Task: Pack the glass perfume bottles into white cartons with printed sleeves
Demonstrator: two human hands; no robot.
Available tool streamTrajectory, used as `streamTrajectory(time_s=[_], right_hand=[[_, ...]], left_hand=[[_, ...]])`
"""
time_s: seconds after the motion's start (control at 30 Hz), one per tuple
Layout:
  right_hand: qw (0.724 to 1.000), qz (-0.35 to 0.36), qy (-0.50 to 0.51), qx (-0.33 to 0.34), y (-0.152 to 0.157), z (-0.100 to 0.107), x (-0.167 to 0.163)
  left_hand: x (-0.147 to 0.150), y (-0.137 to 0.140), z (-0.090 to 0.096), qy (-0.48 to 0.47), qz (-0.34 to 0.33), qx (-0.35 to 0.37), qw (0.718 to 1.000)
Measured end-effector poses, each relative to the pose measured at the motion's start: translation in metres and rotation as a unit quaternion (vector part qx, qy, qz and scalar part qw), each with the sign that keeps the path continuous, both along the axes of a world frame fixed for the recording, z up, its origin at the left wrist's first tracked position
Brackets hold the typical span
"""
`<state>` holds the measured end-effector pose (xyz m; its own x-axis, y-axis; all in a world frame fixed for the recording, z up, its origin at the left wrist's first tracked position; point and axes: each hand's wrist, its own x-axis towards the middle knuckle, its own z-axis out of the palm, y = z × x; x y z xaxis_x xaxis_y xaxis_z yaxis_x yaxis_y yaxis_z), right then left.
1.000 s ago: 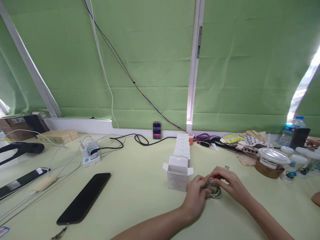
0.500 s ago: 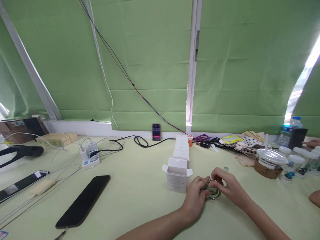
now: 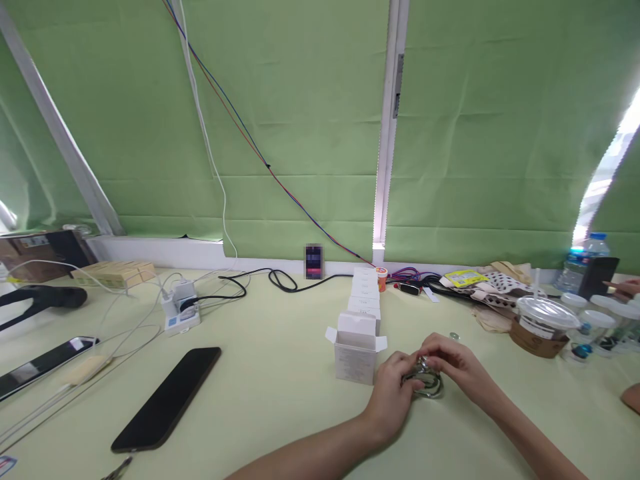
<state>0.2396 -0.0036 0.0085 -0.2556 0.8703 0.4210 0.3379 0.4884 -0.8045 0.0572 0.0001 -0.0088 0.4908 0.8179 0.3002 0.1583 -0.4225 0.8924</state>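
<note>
My left hand is closed on the left side of a shiny silver-and-dark looped bundle, which looks like a coiled cable. Thumb and fingers of my right hand pinch the top of this bundle; the small part between them is mostly hidden. Just left of my hands stands a small white box with its top flaps open. Behind it, several closed white boxes form a row running away from me. A small clear round piece lies on the table beyond my right hand.
A black phone lies at left, near a power strip and white cables. At right are a lidded cup, several clear jars, and cloths. Another person's hand shows at the right edge.
My right fingers have shifted slightly left and in over the top of the looped bundle. My left hand keeps its hold. The view has tilted a little.
</note>
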Motion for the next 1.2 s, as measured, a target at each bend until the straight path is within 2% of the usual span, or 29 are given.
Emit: streamTrajectory(time_s=[0.13,0.2,0.27,0.37,0.43,0.53,0.63,0.77,0.83,0.93,1.03,1.2], right_hand=[[1.000,-0.018,0.017,-0.005,-0.001,-0.002,-0.002],[0.998,-0.055,0.025,0.009,0.001,-0.001,0.003],[0.987,-0.152,0.018,0.038,0.005,-0.003,0.013],[0.941,-0.326,-0.044,0.073,0.017,-0.015,0.038],[0.924,-0.369,-0.085,0.055,0.025,-0.027,0.054],[0.935,-0.338,-0.101,0.028,0.033,-0.044,0.067],[0.950,-0.298,-0.095,0.010,0.036,-0.049,0.068],[0.964,-0.261,-0.049,-0.006,0.031,-0.035,0.057],[0.976,-0.216,0.026,-0.007,0.024,-0.022,0.046],[0.979,-0.160,0.128,-0.004,0.009,-0.006,0.025],[0.985,-0.112,0.133,0.008,-0.003,0.001,0.007],[0.996,-0.038,0.056,0.058,-0.005,-0.002,-0.004]], left_hand=[[0.000,0.000,-0.001,0.000,-0.001,-0.005,1.000],[0.000,0.001,-0.003,-0.004,-0.001,-0.010,1.000],[0.001,0.002,-0.005,-0.011,0.000,-0.014,1.000],[0.001,0.002,-0.005,-0.012,0.007,-0.009,1.000],[0.000,0.001,-0.003,-0.010,0.011,-0.009,1.000],[0.000,0.000,-0.001,-0.011,0.012,-0.014,1.000],[0.000,0.000,0.000,-0.019,0.014,-0.017,1.000],[0.000,0.001,-0.002,-0.016,0.019,-0.019,1.000],[0.000,0.001,-0.003,-0.017,0.018,-0.019,1.000],[0.001,0.002,-0.004,-0.013,0.016,-0.019,1.000],[0.001,0.003,-0.003,-0.007,0.011,-0.026,1.000],[0.000,0.002,0.000,-0.013,-0.006,-0.019,1.000]])
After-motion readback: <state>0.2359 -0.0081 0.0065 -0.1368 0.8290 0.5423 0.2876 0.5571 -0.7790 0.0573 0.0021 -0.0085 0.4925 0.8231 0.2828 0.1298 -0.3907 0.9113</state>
